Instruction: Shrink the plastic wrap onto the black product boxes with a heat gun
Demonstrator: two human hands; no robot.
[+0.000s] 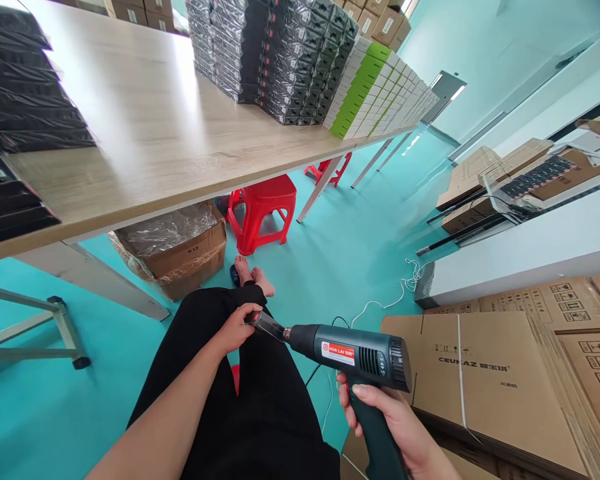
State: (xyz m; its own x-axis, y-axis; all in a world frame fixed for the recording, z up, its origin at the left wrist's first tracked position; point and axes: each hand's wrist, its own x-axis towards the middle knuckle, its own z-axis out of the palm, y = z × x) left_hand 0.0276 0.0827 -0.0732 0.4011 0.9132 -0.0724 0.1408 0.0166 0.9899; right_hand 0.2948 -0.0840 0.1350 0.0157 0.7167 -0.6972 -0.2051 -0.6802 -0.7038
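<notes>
In my right hand [380,413] is a dark green heat gun [355,352], its fingers wrapped round the handle. The gun's metal nozzle points left, close to a small black box [270,325] that seems to have a glossy film on it. My left hand [237,328] grips the far end of that box above my lap. Whether the nozzle touches the box I cannot tell. Black trousers [280,413] cover my legs beneath both hands.
A wooden table [145,140] bears stacked black boxes [300,60] and white-green boxes [375,93]. Under it stand a carton of plastic film [190,257] and a red stool [267,207]. Flattened cartons [480,380] lie at right; a white cable [380,303] trails over the floor.
</notes>
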